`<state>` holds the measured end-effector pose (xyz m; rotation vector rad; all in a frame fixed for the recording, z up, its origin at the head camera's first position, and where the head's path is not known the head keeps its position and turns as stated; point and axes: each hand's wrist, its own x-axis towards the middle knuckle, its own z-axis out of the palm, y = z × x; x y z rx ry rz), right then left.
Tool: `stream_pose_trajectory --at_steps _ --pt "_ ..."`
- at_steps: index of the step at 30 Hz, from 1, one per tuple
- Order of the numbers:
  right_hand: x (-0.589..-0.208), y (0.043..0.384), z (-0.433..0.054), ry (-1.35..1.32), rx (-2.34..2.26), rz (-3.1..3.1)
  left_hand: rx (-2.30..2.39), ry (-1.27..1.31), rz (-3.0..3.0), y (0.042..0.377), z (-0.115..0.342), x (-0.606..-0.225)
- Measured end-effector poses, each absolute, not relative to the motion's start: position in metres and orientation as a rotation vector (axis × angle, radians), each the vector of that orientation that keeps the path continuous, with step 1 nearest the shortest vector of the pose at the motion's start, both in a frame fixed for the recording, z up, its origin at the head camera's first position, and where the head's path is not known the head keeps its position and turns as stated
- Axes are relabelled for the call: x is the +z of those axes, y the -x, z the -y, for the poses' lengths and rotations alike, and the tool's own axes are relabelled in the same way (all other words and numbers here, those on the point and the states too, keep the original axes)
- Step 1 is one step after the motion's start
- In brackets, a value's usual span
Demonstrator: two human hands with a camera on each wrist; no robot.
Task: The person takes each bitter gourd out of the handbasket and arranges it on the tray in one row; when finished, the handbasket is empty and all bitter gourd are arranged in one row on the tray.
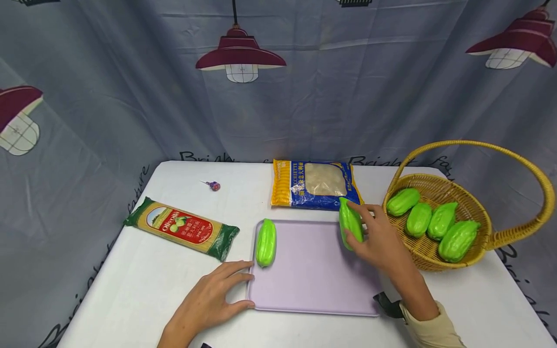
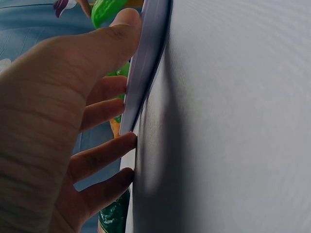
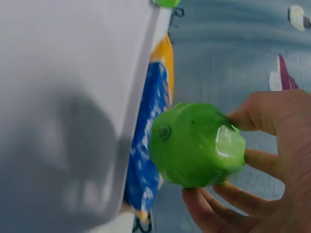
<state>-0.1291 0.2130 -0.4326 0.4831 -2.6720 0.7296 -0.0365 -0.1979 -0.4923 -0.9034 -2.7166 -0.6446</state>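
Observation:
My right hand (image 1: 383, 241) grips a bright green bitter melon (image 1: 350, 223) between thumb and fingers, above the right part of a light purple tray (image 1: 309, 285). In the right wrist view the held bitter melon (image 3: 194, 145) shows its blunt end with a small round stem mark. Another bitter melon (image 1: 266, 243) lies along the tray's left side. At the tray's left edge my left hand (image 1: 213, 295) has its fingers spread, with thumb and fingertips right at the rim. The left wrist view shows these fingers (image 2: 104, 109) loosely extended beside the tray rim (image 2: 148, 53).
A wicker basket (image 1: 487, 237) with a tall handle holds several bitter melons (image 1: 459, 240) on the right. Behind the tray lies a blue and yellow pasta bag (image 1: 324, 184). A spaghetti pack (image 1: 183, 227) lies at left, and a small wrapped lollipop (image 1: 213, 185) farther back.

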Motion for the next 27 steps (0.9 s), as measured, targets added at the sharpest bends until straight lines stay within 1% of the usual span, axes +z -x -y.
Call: stream_pose_trajectory --at_steps 13,27 --pt "-0.448 0.129 -0.169 -0.574 0.748 2.829 -0.659 0.905 2.719 0.037 0.197 -0.492" --pt "-0.45 0.13 -0.127 -0.599 0.791 2.938 -0.655 0.901 2.721 0.037 0.198 -0.493"
